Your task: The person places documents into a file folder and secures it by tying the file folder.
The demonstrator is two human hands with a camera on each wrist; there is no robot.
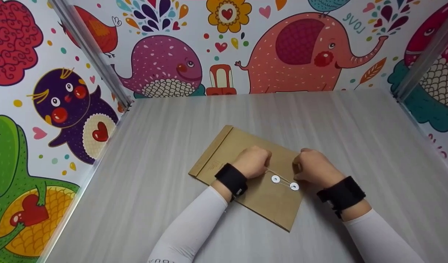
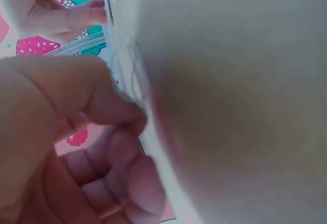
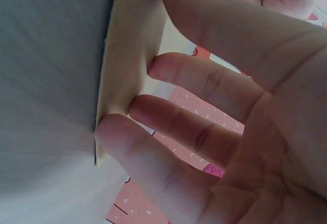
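Note:
A brown kraft paper document envelope lies flat and turned at an angle on the table. Two white button discs sit on its face, with a thin string running between them. My left hand pinches the string's loose end between thumb and index finger, close over the envelope; in the left wrist view, the other fingers curl beneath. At the envelope's right edge, my right hand touches the paper with fairly straight, spread fingertips, as the right wrist view shows.
The pale wood-grain table extends around the envelope. A wall panel with cartoon animals stands at the back, another on the left, and metal posts stand at the corners.

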